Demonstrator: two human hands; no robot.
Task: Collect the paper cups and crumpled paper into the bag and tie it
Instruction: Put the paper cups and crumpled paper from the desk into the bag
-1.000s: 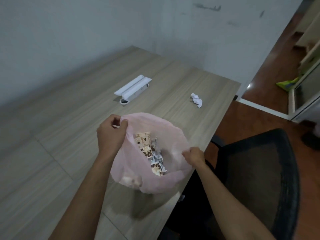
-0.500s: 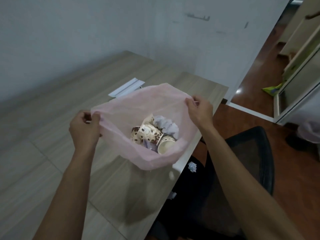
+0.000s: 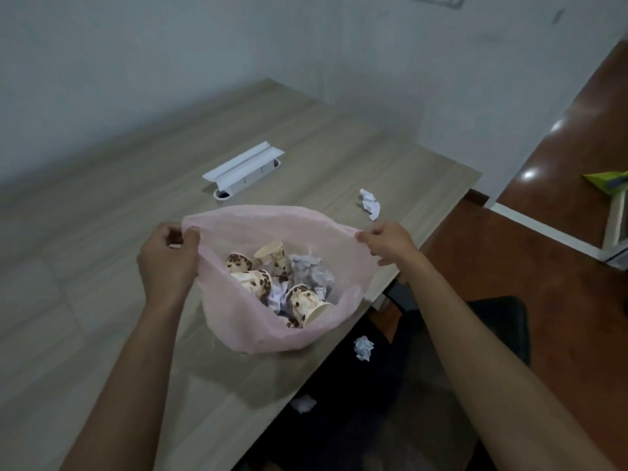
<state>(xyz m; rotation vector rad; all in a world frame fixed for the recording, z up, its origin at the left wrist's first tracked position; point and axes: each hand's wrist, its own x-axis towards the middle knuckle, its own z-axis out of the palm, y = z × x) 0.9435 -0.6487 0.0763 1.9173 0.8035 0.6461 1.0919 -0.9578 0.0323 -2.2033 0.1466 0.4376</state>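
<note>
My left hand (image 3: pixel 168 258) has its fingers curled tight round the left edge of the pink bag (image 3: pixel 238 321), thumb and forefinger pinching the thin plastic at the rim. My right hand (image 3: pixel 390 243) does the same on the opposite side, fingers folded over a gathered bit of the rim. Between my two grips the mouth is stretched wide open, so I look straight down into it.

The bag is pale pink and half see-through, thin enough that the table grain shows faintly through its lower wall. Its bottom sags onto the wooden table (image 3: pixel 102 266), near the edge closest to me on the right. Inside lie several paper cups (image 3: pixel 307 302), cream with brown blotches, tipped on their sides at different angles; the nearest one shows its open mouth toward me. Among them sits crumpled paper (image 3: pixel 311 271), greyish white, pushed against the right side of the heap, with another white scrap lower between the cups.

Beyond my right hand, one crumpled ball (image 3: pixel 370 203) lies on the table, apart from the bag. Farther back rests a long white holder (image 3: pixel 244 168). Below the table edge, two more white wads (image 3: pixel 363 348) lie in the dark by the black chair (image 3: pixel 503 321).
</note>
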